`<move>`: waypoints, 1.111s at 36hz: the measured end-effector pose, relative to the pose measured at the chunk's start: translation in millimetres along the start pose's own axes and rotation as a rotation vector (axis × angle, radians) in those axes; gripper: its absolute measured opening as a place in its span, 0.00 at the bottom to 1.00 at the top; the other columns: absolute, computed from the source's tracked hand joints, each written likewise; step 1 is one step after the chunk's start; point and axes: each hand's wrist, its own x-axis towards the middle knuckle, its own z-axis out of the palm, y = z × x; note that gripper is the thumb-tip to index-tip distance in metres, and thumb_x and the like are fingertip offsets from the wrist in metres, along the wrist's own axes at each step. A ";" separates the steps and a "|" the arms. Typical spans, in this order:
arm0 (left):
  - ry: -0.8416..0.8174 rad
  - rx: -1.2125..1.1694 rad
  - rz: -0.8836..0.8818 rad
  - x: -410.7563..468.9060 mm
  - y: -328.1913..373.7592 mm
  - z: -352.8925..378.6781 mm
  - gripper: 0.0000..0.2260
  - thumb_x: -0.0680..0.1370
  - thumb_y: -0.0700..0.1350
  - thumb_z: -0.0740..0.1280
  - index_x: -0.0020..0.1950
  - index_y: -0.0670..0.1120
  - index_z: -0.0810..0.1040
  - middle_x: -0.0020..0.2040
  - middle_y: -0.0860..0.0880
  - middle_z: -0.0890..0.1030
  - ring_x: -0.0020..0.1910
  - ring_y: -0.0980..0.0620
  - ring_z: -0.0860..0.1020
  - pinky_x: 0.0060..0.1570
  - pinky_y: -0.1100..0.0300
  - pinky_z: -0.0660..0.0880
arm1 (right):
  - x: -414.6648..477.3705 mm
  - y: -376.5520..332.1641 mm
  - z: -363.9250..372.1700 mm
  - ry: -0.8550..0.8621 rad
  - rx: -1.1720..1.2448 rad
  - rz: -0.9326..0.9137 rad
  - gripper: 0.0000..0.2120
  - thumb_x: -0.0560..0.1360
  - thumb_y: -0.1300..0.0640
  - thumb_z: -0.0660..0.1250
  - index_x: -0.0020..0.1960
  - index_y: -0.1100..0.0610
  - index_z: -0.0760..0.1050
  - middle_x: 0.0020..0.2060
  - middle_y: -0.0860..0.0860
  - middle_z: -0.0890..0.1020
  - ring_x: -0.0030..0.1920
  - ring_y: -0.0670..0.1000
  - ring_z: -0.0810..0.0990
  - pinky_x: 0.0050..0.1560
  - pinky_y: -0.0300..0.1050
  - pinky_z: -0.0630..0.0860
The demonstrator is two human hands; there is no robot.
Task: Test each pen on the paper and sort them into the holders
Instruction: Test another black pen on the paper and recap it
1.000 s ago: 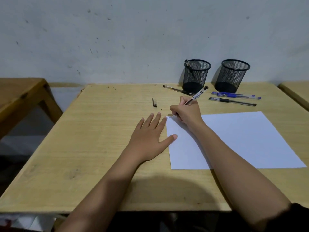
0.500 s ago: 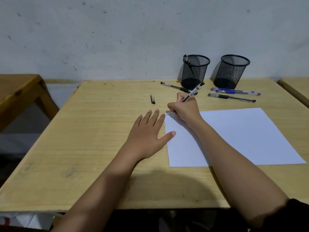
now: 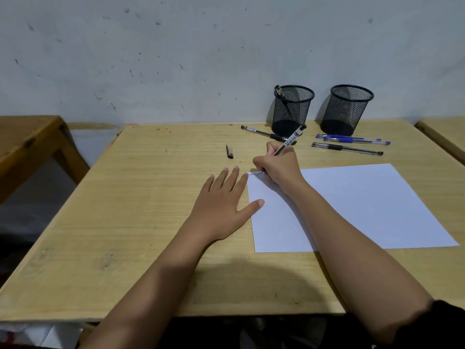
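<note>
Well, early days: the right hand (image 3: 276, 170) pinches a pen (image 3: 292, 138), scribbling at the paper's (image 3: 364, 205) far left corner; the left hand (image 3: 221, 197) lies spread flat at its edge. One pen, I think, stands in the left holder (image 3: 292, 114); four loose pens (image 3: 347, 148) wait untested near the holders.

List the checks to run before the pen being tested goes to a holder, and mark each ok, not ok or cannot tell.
1. Grip: the right hand holds the pen firmly: ok.
2. Contact: the pen tip meets the paper at its far left corner: ok.
3. Ink: a faint scribble shows by the tip: ok.
4. Steadying: the left hand lies flat, thumb on the paper's edge: ok.
5. Targets: the left holder and the right holder stand upright: ok.
6. Which holder takes working pens: cannot tell.
</note>
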 end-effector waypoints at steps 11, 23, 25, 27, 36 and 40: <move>-0.002 -0.001 0.002 -0.6 0.2 -0.5 0.32 0.77 0.66 0.46 0.77 0.55 0.43 0.78 0.54 0.41 0.76 0.55 0.39 0.75 0.51 0.39 | -0.3 0.8 -1.0 0.003 0.009 -0.010 0.16 0.59 0.70 0.65 0.27 0.57 0.59 0.28 0.55 0.60 0.30 0.51 0.59 0.30 0.42 0.58; 0.004 0.004 0.006 0.3 -0.9 0.4 0.32 0.77 0.66 0.46 0.77 0.54 0.43 0.78 0.54 0.42 0.76 0.55 0.39 0.75 0.51 0.39 | -4.5 -4.6 -1.0 0.017 -0.017 -0.019 0.19 0.60 0.71 0.64 0.27 0.56 0.56 0.26 0.52 0.58 0.29 0.49 0.57 0.31 0.41 0.56; 0.004 0.004 0.007 0.3 -0.9 0.5 0.32 0.77 0.66 0.46 0.77 0.54 0.43 0.78 0.54 0.42 0.76 0.55 0.39 0.75 0.51 0.39 | -5.5 -5.6 -0.9 0.026 -0.019 -0.012 0.19 0.61 0.72 0.65 0.27 0.56 0.56 0.26 0.51 0.58 0.25 0.46 0.58 0.28 0.38 0.57; 0.003 -0.002 0.008 -0.2 -0.7 0.5 0.32 0.77 0.66 0.46 0.77 0.54 0.44 0.78 0.54 0.42 0.76 0.55 0.39 0.75 0.51 0.39 | -6.7 -7.1 -0.7 0.037 -0.017 -0.013 0.19 0.62 0.72 0.65 0.27 0.57 0.56 0.26 0.50 0.58 0.24 0.44 0.57 0.26 0.34 0.57; 0.005 -0.037 0.004 -0.8 -0.5 -0.8 0.32 0.77 0.66 0.48 0.77 0.55 0.45 0.78 0.55 0.42 0.76 0.56 0.39 0.75 0.53 0.39 | -11.9 -12.6 -7.2 0.087 0.286 0.068 0.13 0.66 0.74 0.67 0.33 0.61 0.66 0.26 0.56 0.69 0.21 0.44 0.69 0.23 0.34 0.68; 0.006 -0.130 -0.003 2.1 -1.5 -6.9 0.32 0.76 0.66 0.53 0.76 0.54 0.52 0.78 0.55 0.48 0.77 0.56 0.44 0.75 0.53 0.42 | -14.1 -17.4 -13.8 0.018 0.471 0.080 0.08 0.68 0.71 0.70 0.45 0.65 0.74 0.31 0.58 0.76 0.24 0.44 0.75 0.29 0.33 0.76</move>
